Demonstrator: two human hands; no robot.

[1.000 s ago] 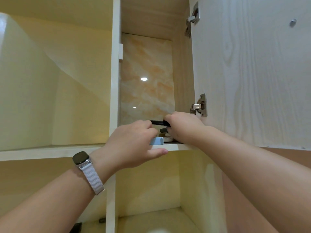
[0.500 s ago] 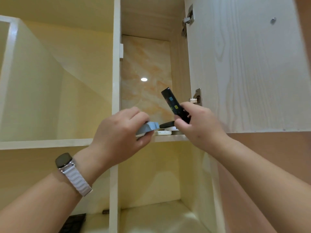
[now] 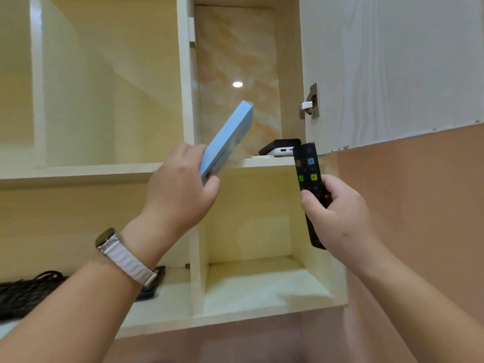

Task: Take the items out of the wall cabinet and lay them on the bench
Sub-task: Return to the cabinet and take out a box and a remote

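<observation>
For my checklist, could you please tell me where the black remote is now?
Right of centre in the head view, the black remote is held nearly upright in the right hand, below the door hinge.

Home, most likely. Wood-grain laminate cabinet (image 3: 78, 170) with open cubbies and a hinged door (image 3: 392, 61), glossy marble-look tile (image 3: 235, 48) behind, peach wall (image 3: 419, 205). Contents are household stuff: remote (image 3: 306, 169), power bank (image 3: 284, 151), coiled cable (image 3: 26, 292).
</observation>
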